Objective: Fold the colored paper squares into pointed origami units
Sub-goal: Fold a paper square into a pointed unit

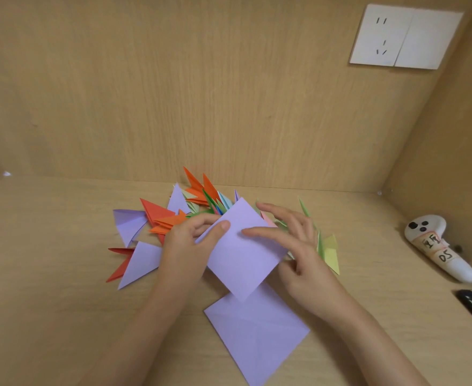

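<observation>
Lilac paper square, smooth, faintly creased, lay between the hands, left hand pinched its edge under the thumb, right hand touched its face with straight fingers, spiky folded units heaped just beyond, woodgrain table beneath.

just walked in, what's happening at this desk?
A person is folding origami. The left hand pinches the left corner of a lilac square, and the right hand touches its top face with a straight index finger. The sheet is flat, not yet pointed. A second lilac square lies nearer the camera; a pile of pointed units sits behind.
</observation>
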